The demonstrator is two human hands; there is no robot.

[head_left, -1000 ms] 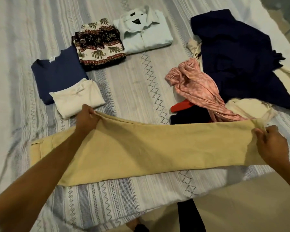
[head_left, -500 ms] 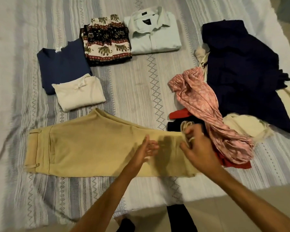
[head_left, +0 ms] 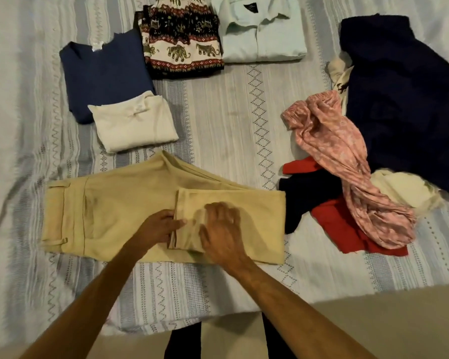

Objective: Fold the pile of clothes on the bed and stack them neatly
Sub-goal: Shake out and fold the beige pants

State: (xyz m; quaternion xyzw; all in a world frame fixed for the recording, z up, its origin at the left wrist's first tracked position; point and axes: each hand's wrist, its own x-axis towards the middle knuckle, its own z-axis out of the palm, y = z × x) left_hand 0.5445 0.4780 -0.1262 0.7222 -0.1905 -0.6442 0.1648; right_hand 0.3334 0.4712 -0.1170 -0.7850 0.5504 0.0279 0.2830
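Note:
Beige trousers (head_left: 130,203) lie flat on the striped bedspread (head_left: 233,112), waistband to the left, the legs doubled back so the hems sit mid-length. My left hand (head_left: 158,226) rests with straight fingers against the hem edge. My right hand (head_left: 223,229), blurred, lies flat on the folded-over leg beside it. To the right is an unfolded pile: a pink patterned garment (head_left: 347,164), a dark navy one (head_left: 405,86), a red one (head_left: 347,229), a black one (head_left: 309,198) and a cream one (head_left: 399,187).
Folded pieces lie at the back left: a navy top (head_left: 101,71) with a cream top (head_left: 135,125) overlapping it, elephant-print trousers (head_left: 182,40) and a pale collared shirt (head_left: 262,35). The bed's near edge and the beige floor (head_left: 373,320) run along the bottom.
My right hand carried the trouser hems leftward over the legs, folding the trousers in half. Both hands now lie on the hem near the middle.

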